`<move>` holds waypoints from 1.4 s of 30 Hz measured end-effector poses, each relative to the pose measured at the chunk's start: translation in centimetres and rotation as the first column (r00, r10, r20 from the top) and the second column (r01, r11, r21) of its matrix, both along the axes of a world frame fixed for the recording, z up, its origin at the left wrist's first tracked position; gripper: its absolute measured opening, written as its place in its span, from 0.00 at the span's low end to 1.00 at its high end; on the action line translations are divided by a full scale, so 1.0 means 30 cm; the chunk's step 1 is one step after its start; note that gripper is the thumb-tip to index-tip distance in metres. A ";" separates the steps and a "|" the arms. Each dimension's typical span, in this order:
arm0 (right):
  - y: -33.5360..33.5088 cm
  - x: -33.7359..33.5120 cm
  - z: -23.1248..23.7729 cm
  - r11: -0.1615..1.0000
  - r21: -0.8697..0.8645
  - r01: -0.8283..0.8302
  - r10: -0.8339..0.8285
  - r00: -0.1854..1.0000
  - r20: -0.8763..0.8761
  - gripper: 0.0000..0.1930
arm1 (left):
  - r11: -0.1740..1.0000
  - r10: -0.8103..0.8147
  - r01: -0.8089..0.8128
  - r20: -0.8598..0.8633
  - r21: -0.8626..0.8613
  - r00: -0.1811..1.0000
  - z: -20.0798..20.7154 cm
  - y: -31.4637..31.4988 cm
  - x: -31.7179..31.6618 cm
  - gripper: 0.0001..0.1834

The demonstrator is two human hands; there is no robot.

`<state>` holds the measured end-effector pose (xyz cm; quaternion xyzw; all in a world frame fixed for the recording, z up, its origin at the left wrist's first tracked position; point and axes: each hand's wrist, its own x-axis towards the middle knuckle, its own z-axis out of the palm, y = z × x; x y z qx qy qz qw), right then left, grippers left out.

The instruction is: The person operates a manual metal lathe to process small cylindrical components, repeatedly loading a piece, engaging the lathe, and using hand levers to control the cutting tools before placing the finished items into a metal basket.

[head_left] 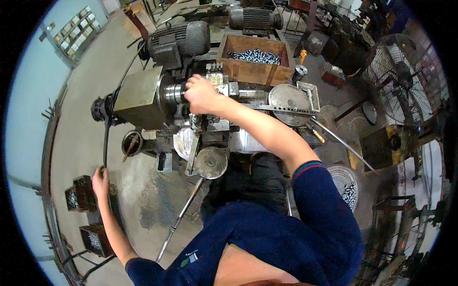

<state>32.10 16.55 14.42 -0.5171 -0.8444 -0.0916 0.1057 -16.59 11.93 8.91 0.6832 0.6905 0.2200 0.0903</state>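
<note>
At the left, my left hand (100,183) is closed at the lower end of a dark rod (106,143), which hangs down from the machine's left end. My right hand (201,95) reaches across the small lathe, its fingers curled just beside the shiny spindle nose (174,93). Whatever those fingers hold is hidden behind them. A greenish metal headstock cover (139,97) sits left of the spindle. Below my right wrist are the tool slide and a round metal disc (210,162) with a long steel lever (180,219).
Behind the lathe stands a wooden box (255,72) of small shiny metal parts, beside an electric motor (179,43). Another round disc (289,104) is at the right. Dark bins (80,194) of parts, a bucket (132,143), a round basin (338,176) and a caged fan (403,78) surround me.
</note>
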 end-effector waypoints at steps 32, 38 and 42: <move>-0.595 0.698 -0.099 0.879 -0.026 0.477 -0.407 0.719 -0.563 0.24 | 0.932 0.215 0.047 0.651 -0.360 0.728 -0.193 -0.202 0.042 0.13; -1.392 1.073 -0.451 0.242 -0.275 0.931 -0.869 0.082 -0.489 0.23 | 0.899 0.251 0.008 0.529 -0.439 0.811 -0.259 -0.194 -0.096 0.17; -1.902 1.134 -0.654 -0.316 -0.343 0.884 -0.946 -0.323 0.040 0.17 | 0.873 0.374 -0.041 0.611 -0.486 0.698 -0.203 -0.183 0.050 0.17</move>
